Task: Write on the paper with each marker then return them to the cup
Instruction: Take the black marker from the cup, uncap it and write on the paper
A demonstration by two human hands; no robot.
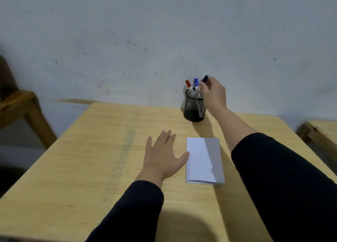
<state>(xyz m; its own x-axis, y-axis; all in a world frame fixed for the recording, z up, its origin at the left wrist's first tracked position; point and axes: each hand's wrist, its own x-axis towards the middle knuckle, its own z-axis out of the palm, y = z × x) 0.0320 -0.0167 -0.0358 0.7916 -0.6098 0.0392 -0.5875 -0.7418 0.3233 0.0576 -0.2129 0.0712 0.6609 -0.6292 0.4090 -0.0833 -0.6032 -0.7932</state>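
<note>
Where only the head view is given, each entry below is read from it alone.

Head view, cup: a black mesh cup is seen upright at the far edge of the wooden table, close to the wall, beyond and slightly left of the paper.

Head view, markers: a red-capped marker and a blue-capped marker are seen standing in the cup, tilted a little leftward; a black-capped marker is seen above the rim, its long axis steep and leaning to the right, its lower end hidden behind the fingers.

Head view, right hand: the right hand is seen over the cup's right side, fingertips pinched on the black-capped marker just below its cap.

Head view, left hand: the left hand is laid flat and spread on the table, nothing held, its thumb touching the paper's left edge.

Head view, paper: a folded white paper is seen lying flat, unmarked, nearer the person than the cup.

Governing relation: the gripped marker is judged to need drawing upward along its own axis, then toward the person to the paper, which lies directly under the right forearm's line.
</note>
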